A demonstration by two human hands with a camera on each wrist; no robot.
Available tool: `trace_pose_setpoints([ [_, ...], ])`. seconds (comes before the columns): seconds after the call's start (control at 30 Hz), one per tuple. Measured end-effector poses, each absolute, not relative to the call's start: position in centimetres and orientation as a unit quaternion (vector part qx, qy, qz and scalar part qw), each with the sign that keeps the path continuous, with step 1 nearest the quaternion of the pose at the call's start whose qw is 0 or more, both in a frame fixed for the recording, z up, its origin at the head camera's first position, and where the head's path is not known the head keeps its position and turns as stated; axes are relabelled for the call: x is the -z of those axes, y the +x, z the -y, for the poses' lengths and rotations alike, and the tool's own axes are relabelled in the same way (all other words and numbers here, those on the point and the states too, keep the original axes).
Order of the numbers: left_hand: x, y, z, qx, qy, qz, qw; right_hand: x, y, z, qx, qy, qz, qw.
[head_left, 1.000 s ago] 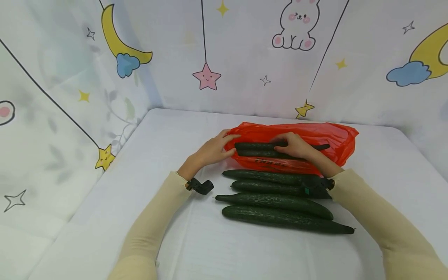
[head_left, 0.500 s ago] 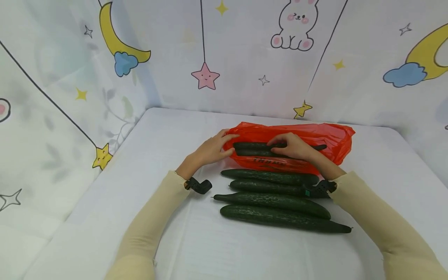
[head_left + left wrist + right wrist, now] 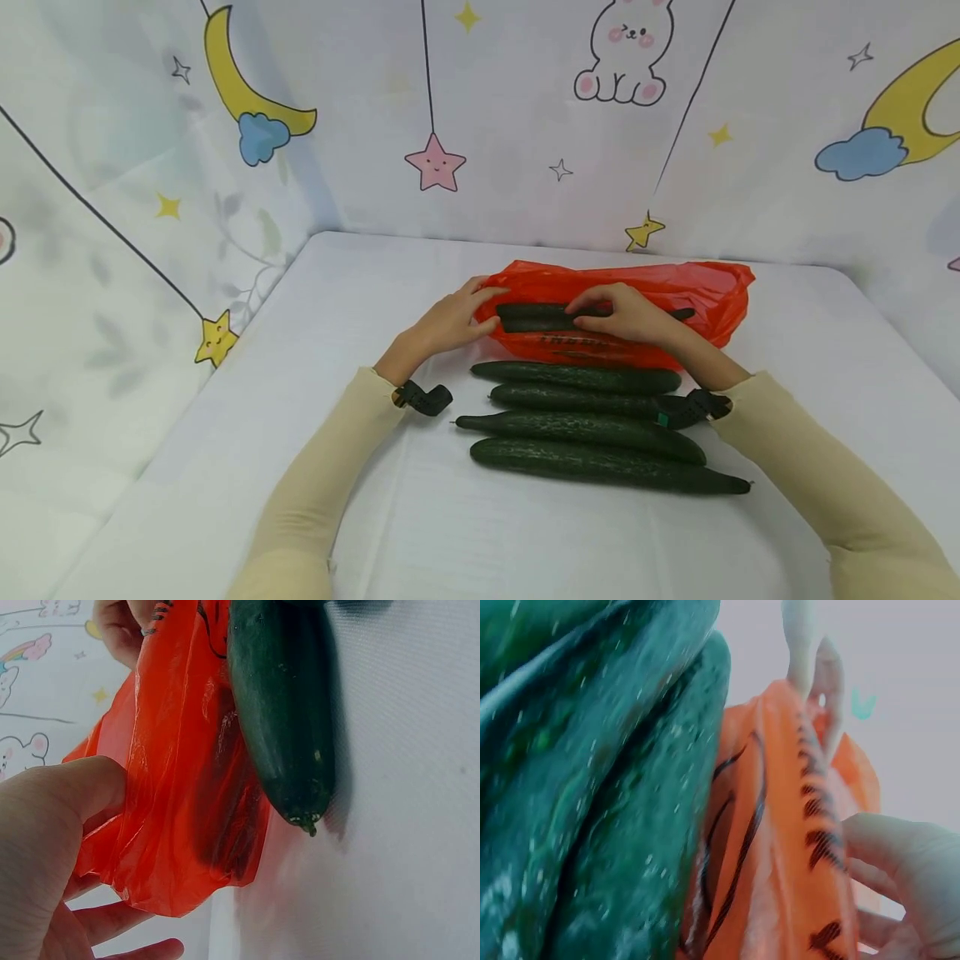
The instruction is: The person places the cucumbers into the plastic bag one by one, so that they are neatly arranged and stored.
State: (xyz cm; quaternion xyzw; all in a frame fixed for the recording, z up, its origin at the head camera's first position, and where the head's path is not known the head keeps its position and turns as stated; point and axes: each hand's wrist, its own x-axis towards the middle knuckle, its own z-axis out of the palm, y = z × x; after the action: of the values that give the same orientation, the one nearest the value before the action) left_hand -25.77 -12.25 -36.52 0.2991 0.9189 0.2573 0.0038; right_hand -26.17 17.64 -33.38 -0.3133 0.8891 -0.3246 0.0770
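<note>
In the head view a red plastic bag (image 3: 720,308) lies on its side with its mouth toward me. Dark green cucumbers (image 3: 528,321) lie side by side inside it. My left hand (image 3: 453,321) holds the bag's left end, thumb near and fingers spread behind; the left wrist view shows the thumb (image 3: 97,784) against the plastic. My right hand (image 3: 622,312) reaches into the bag, thumb and fingers curled round a cucumber there. The bag's front wall hides most of this hand's fingers in the right wrist view. Several cucumbers (image 3: 577,377) lie in a row before the bag.
The white table (image 3: 525,542) extends in front of the row and to both sides. Behind it stands a printed cloth backdrop (image 3: 510,208) with stars, moons and a rabbit. Dark wrist cameras (image 3: 425,400) sit on both sleeves, the right one over the cucumbers' right ends.
My right hand has slid slightly left along the cucumbers in the bag. The left hand keeps its place at the bag's end. The whole head view has shifted a little.
</note>
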Motion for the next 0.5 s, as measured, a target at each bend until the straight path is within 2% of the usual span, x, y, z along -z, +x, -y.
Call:
trace_pose_setpoints([
  [0.5,36.4,-25.7,12.3,-0.255,0.308,-0.916,-0.006,31.5,-23.3,-16.3,0.336,-0.352,-0.871,0.068],
])
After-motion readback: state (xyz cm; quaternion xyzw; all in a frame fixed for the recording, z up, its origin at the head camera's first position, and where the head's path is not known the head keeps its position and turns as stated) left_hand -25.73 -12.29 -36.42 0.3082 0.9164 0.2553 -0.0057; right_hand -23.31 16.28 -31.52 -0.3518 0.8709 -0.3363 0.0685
